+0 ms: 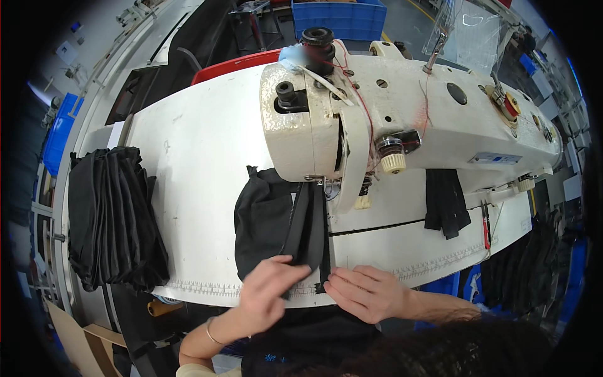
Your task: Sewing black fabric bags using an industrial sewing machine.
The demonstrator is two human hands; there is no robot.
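hands (pixel 271 290) on black fabric (pixel 276 220), sewing machine (pixel 389 119)

A white table (pixel 195 144) fills the frame's middle. Blue crates (pixel 342 17) are seen at the top, grey floor (pixel 402 25) beside them.

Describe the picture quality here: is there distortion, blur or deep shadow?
Head view: strong fisheye bending, so the white table edge curves and the corners go black; even lighting, no harsh glare; the black cloth loses detail; a smeared patch sits near the sewing machine top.
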